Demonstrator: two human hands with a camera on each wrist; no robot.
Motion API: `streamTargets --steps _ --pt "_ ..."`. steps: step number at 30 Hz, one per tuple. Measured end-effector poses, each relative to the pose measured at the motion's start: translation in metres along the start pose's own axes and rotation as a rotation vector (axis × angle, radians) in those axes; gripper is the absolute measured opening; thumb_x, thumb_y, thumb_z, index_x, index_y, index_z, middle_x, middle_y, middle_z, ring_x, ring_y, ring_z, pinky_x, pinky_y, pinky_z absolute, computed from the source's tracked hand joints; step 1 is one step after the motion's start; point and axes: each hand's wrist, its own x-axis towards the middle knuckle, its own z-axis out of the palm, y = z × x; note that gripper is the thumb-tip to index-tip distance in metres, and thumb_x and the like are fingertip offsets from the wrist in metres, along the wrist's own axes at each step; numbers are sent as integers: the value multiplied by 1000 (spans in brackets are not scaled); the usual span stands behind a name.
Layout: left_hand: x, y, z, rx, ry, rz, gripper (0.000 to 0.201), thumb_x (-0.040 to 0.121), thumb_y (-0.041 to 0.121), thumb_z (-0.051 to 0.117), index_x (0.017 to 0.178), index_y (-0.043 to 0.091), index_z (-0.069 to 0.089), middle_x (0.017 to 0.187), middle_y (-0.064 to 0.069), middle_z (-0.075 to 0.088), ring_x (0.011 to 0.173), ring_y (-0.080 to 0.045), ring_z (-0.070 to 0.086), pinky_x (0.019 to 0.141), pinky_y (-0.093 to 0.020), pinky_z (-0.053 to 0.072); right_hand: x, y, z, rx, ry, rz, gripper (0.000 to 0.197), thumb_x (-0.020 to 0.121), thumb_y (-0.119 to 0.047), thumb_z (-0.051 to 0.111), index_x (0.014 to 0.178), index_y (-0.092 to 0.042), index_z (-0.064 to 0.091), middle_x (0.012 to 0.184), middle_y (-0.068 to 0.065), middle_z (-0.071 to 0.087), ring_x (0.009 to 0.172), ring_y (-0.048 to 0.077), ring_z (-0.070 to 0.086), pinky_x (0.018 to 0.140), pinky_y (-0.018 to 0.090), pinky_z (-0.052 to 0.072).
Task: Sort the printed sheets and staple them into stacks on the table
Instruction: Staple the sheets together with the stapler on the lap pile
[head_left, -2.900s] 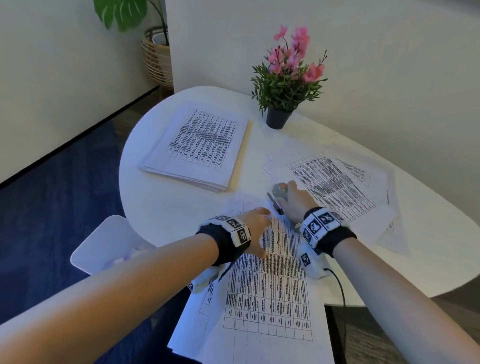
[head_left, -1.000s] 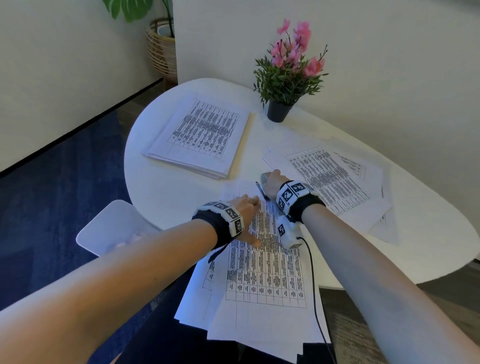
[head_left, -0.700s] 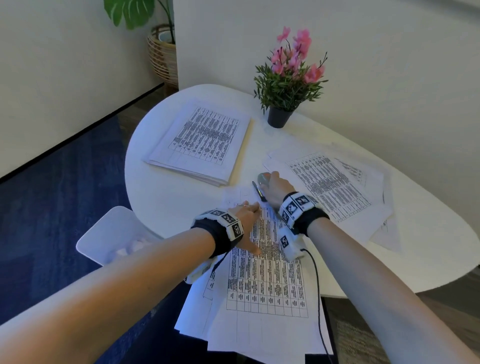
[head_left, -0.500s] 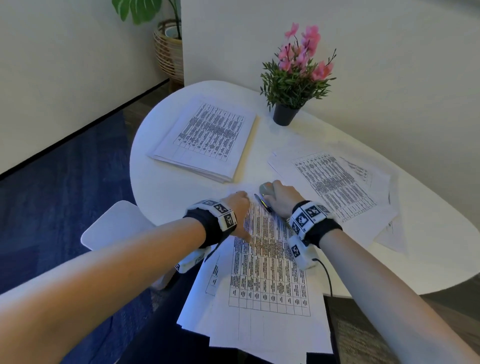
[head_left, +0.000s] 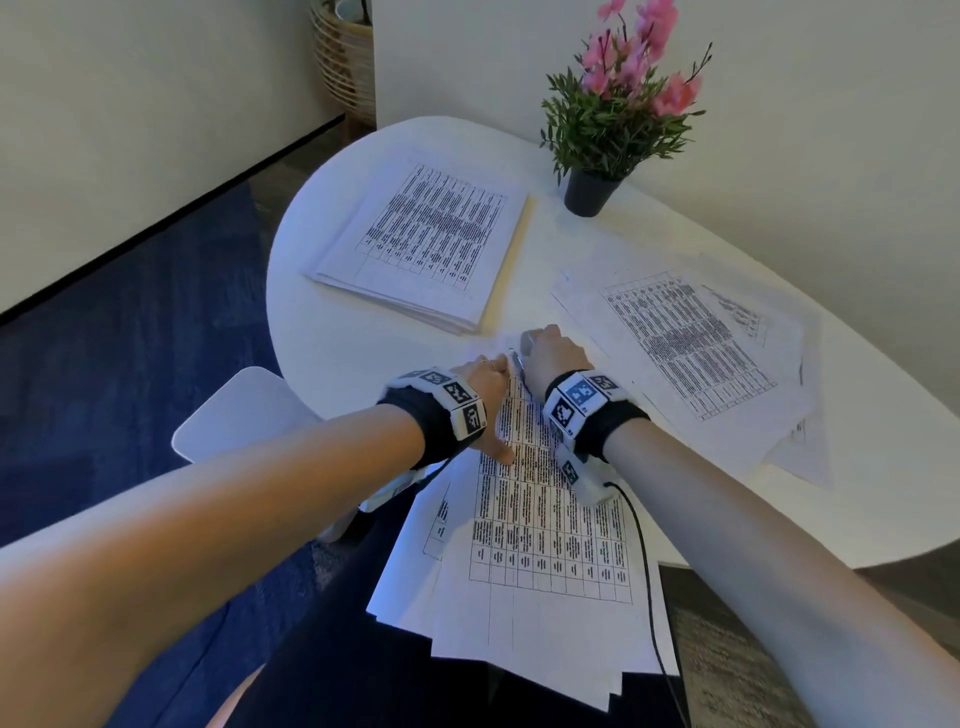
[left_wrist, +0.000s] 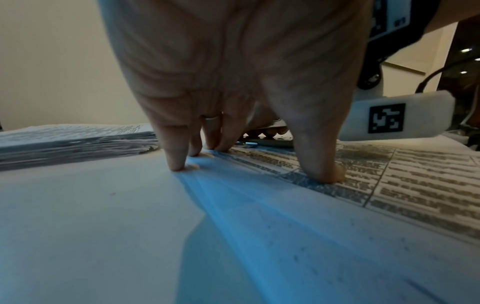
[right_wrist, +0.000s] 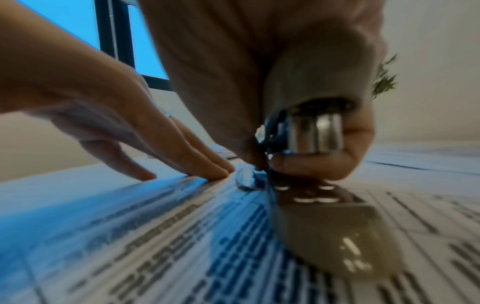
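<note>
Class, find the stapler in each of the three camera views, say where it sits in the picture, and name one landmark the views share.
Head: the stapler shows just above centre, mostly covered by the right hand.
Left wrist: a thin dark strip of it lies right of centre, behind the left hand's fingers.
Right wrist: it fills the centre-right, close up.
Shared landmark: the printed table sheet under both hands.
</note>
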Motion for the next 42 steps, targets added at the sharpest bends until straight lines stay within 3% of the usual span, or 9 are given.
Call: streamTargets --steps 7,15,20,26,28,31,33,37,42 --pt "-3 0 -1 11 -6 14 112 70 61 71 147 -3 20 158 -14 7 143 -29 18 113 -42 28 17 9 -10 -206 3 -212 39 91 -17 55 125 -10 37 120 14 56 99 33 59 71 36 41" --pt "-3 -3 1 -24 40 24 105 69 61 72 143 -1 32 155 -11 18 139 -28 26 110 -41 32 27 -16 -12 207 8 118 44 100 -26 43 132 3 36 128 19 53 113 33 55 75 34 42" --pt "-1 -7 -5 -61 -5 23 104 68 62 72 142 0 34 153 -10 23 137 -28 29 109 -44 35 11 -1 -25 233 -50 -22 48 98 -29 46 133 0 32 122 21 55 102 35 57 68 30 42" --pt "4 -14 -19 -639 281 -112 94 79 47 71 146 7 19 142 -9 43 123 -23 51 101 -41 43 -42 32 -46 430 -115 -174 32 98 -30 37 121 -8 42 101 11 59 84 24 57 65 30 39" --pt "1 -10 -28 -767 209 -109 98 72 48 77 145 9 25 135 -3 51 115 -20 57 100 -38 45 -53 35 -49 433 -126 -230 28 97 -26 40 121 -11 44 101 11 59 83 24 57 65 30 40" --pt "-2 -6 -28 -648 140 -98 59 66 50 80 109 12 67 97 -2 72 88 -18 68 85 -38 54 -63 34 -47 398 -104 -333 32 93 -19 46 124 -10 45 106 10 57 82 21 54 61 27 40" --pt "-5 -5 -22 -694 117 -109 27 69 34 81 83 12 74 80 -4 74 75 -16 70 78 -34 58 -69 33 -40 349 -94 -412 38 91 -18 49 127 -10 43 112 10 52 87 20 50 63 26 36" --pt "-13 -7 -9 -903 15 -151 13 69 15 81 76 9 72 76 -7 73 72 -16 71 77 -30 58 -82 36 -21 255 -105 -504 47 90 -19 49 134 -13 36 115 9 45 94 20 48 77 29 37" --pt "-28 -18 4 -1199 4 -138 6 81 7 73 85 2 73 77 -12 74 72 -18 73 64 -19 56 -87 51 -20 208 -147 -501 53 89 -22 52 139 -17 35 115 5 45 95 17 47 77 25 39"
